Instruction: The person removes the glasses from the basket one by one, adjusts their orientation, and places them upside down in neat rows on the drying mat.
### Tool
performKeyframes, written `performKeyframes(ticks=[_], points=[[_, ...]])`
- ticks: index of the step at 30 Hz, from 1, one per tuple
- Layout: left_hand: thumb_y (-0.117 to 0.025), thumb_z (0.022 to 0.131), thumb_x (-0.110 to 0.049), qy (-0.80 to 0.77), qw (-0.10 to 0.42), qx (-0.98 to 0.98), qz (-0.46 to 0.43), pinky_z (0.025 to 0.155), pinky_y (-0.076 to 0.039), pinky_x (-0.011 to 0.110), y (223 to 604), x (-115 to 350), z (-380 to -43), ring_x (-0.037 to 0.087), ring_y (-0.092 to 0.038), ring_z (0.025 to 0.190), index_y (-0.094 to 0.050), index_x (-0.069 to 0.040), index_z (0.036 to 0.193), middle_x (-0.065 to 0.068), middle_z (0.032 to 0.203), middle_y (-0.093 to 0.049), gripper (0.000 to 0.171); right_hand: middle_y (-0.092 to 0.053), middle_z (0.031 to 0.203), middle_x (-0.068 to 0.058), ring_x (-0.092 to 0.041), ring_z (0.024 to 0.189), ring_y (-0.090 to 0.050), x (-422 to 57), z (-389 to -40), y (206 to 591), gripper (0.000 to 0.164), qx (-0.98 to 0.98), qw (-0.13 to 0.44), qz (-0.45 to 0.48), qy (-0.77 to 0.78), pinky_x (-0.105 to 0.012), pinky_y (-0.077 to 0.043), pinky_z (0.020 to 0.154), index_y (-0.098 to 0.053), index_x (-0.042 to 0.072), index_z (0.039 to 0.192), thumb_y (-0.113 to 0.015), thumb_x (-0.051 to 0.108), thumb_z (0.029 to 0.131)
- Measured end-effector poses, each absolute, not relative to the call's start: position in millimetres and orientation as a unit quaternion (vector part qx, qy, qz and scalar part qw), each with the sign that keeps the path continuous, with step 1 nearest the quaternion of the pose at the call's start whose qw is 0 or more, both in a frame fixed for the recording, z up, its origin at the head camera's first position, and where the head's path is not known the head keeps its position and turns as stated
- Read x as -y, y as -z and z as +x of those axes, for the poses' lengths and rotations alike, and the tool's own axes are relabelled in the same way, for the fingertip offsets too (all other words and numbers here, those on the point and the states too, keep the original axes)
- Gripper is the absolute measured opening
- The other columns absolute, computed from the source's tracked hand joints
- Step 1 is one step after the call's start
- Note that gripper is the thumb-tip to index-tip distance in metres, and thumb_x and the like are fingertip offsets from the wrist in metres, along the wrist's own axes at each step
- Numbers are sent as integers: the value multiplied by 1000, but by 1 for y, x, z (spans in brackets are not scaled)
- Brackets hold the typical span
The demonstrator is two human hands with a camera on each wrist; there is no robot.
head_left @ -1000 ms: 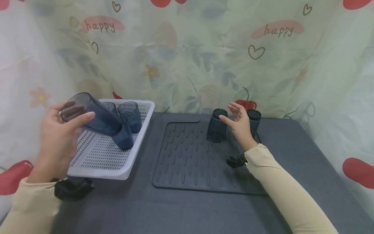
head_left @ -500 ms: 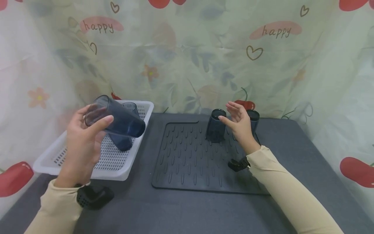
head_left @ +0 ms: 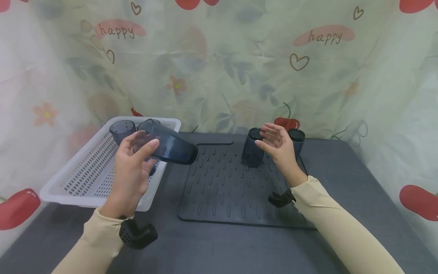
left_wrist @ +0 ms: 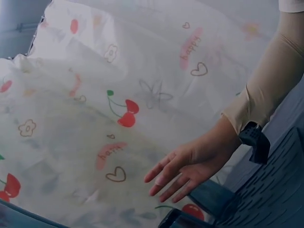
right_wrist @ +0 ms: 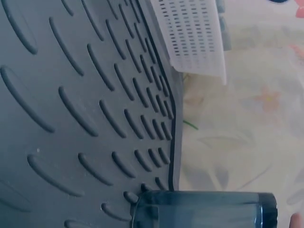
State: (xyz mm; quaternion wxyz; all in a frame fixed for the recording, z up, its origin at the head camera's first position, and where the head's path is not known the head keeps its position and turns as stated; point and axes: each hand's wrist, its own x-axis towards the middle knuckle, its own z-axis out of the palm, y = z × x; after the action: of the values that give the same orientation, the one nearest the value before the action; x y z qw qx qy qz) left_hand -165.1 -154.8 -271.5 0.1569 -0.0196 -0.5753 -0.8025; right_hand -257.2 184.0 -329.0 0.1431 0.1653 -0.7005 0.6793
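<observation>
My left hand (head_left: pixel 128 182) holds a blue-tinted drinking glass (head_left: pixel 176 146) near its rim, tilted so that its dark base points right, past the basket's right edge. My right hand (head_left: pixel 282 150) hovers with loosely spread fingers between two upside-down glasses on the black mat (head_left: pixel 222 190). One is the nearer glass (head_left: pixel 252 154); the other is a glass (head_left: pixel 297 140) partly behind the hand. In the right wrist view, a fingertip (right_wrist: pixel 295 221) shows apart from the base of an upside-down glass (right_wrist: pixel 204 211).
A white perforated basket (head_left: pixel 80 161) stands at the left, with glasses (head_left: pixel 121 129) at its back; my left hand and the held glass partly cover them. A patterned curtain (head_left: pixel 212 76) hangs behind the grey table (head_left: pixel 219 247).
My left hand has carried the tilted glass rightward, from over the basket to past its right edge. My right hand has barely moved, dipping slightly.
</observation>
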Motion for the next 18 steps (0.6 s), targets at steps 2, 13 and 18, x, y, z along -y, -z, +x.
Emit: performKeyframes(ticks=[2,13,18], points=[[-63,92,-5,809,151,567,-20,104,-44,42,274,149,-167,19,-51,118,-38,-10,134,5,123,-47,49,-52,135,-7,-25,127,-51,-183,-255,329,54,695,139,173,-684,-38,-42,107,-47,14,135,-70,5,88],[-59,90,-1,844,109,525,-25,104,-44,46,285,117,-179,18,-51,114,-41,-13,126,3,117,-47,41,-53,133,-3,-19,124,-53,-167,-241,325,57,667,110,207,-708,-36,-43,106,-42,5,139,-66,-1,88],[-61,88,0,852,103,512,-21,104,-41,52,289,100,-186,19,-52,112,-41,-12,123,4,117,-48,42,-51,137,-6,-21,127,-51,-157,-234,323,60,665,88,222,-708,-39,-41,108,-39,4,142,-65,-4,88]])
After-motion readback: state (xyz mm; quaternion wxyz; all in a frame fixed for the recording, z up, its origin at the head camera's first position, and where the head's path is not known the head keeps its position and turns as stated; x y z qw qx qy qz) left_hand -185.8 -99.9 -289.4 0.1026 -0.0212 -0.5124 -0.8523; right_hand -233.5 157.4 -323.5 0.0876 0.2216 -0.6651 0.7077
